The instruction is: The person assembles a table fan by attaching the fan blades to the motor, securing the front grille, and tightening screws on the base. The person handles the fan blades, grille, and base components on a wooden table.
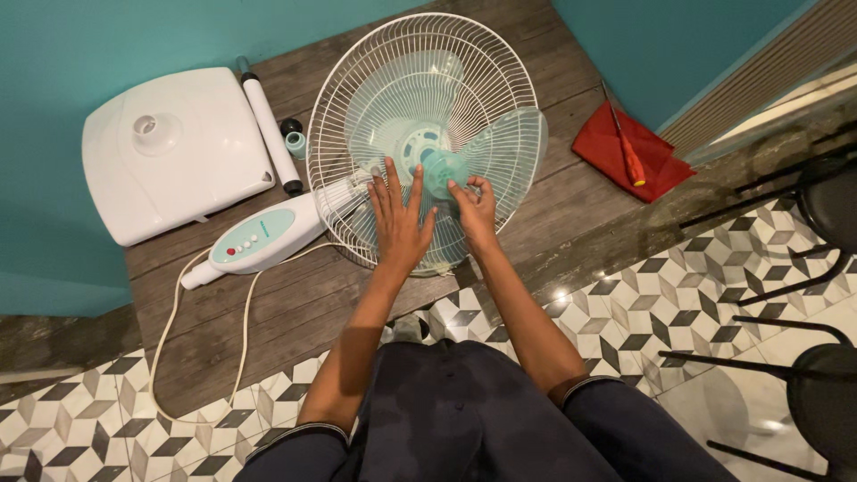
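A white fan head lies face up on a wooden platform, its rear wire grille (357,80) around pale green translucent blades (509,143). My left hand (398,219) lies flat with fingers spread on a blade beside the hub. My right hand (473,207) pinches the green hub cap (444,170) at the blades' centre. The fan's control body (259,239) with buttons lies to the left of the grille.
A white fan base (174,147) and a white pole (270,125) lie at the left, with small dark and green caps (294,136) beside them. A red-handled screwdriver (628,152) rests on a red cloth (665,165) at the right. Black chairs (817,268) stand on the patterned tile.
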